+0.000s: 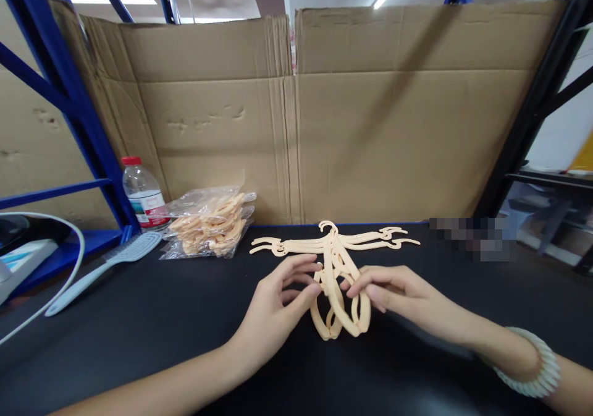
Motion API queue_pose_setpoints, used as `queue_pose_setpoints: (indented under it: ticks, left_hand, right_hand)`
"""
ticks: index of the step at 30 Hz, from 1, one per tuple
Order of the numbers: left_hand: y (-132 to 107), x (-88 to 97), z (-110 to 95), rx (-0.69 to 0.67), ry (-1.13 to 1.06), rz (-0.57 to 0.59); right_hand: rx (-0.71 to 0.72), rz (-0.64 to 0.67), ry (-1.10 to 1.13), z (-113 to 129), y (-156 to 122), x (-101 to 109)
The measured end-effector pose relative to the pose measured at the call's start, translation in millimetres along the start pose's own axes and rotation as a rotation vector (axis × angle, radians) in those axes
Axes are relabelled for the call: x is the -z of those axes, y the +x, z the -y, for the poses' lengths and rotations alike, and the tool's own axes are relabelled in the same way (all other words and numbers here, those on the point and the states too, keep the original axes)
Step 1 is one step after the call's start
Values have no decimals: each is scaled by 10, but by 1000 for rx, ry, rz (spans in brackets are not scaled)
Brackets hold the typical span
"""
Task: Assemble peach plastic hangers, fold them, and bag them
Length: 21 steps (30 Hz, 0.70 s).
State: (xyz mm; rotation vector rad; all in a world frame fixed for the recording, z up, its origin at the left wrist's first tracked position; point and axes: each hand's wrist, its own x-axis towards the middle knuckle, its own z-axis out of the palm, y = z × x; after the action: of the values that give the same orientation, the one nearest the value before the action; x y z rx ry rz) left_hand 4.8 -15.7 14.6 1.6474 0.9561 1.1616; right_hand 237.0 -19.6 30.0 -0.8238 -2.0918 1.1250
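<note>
A small stack of cream plastic hangers point(336, 261) lies on the black tabletop point(152, 335), arms spread left and right, hooks pointing toward me. My left hand point(282, 298) pinches the hook end of the stack from the left. From the right, my right hand point(393, 292) grips the same hook loops with thumb and fingers. Both hands are closed on the hangers. A white beaded bracelet point(532, 366) circles my right wrist.
A clear plastic bag of more cream hangers point(210, 221) sits at the back left. Beside it stand a water bottle point(143, 193) with a red cap and a pale blue hairbrush point(102, 264). Cardboard sheets point(370, 125) wall the back. Blue shelf posts point(69, 94) rise on the left.
</note>
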Motion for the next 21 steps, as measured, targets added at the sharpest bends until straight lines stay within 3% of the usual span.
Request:
queue_pose_setpoints:
  ticks: [3, 6, 11, 16, 19, 21]
  left_hand:
    - [-33, 13, 17, -152, 264, 84]
    - [-89, 21, 10, -302, 496, 300]
    - [-135, 34, -33, -276, 681, 587]
    - [-126, 34, -80, -256, 705, 698]
    - [-127, 26, -89, -229, 731, 698]
    - [-126, 28, -91, -214, 756, 696]
  right_hand:
    - [-117, -135, -13, -146, 48, 78]
    - [-200, -179, -48, -282, 75, 133]
    - [-202, -147, -277, -296, 31, 83]
    - [-117, -135, -490, -140, -27, -30]
    - [-74, -181, -616, -190, 32, 196]
    - [-119, -259, -731, -336, 102, 590]
